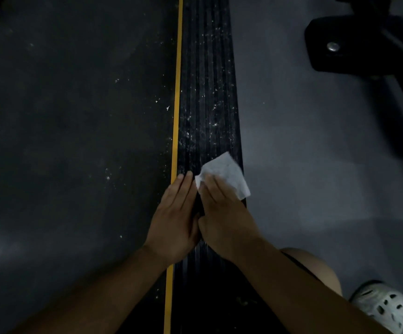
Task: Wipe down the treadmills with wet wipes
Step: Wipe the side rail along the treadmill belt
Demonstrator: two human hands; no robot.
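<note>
Right hand [224, 218] is down on the thin white square wet wipe [230, 175], fingers laid flat and pressing it onto the black ribbed side rail [207, 92] of the treadmill. The wipe's far corner lifts a little at the rail's outer edge. Left hand [175, 218] lies just beside it, fingers straight and together, flat on the rail against the narrow yellow stripe [177, 92]; it holds nothing.

Progress looks partial. Beyond the wipe the rail's long grooves are thick with pale specks, so that stretch seems undone. The part nearer the body reads darker and cleaner, with only a few flecks. The matte dark grey running belt [75, 116] carries scattered white crumbs too. Grooved plastic traps grit, so firm strokes along the ribs seem wise.

Smooth grey floor [304, 165] lies right, with a white perforated clog [383, 307].
</note>
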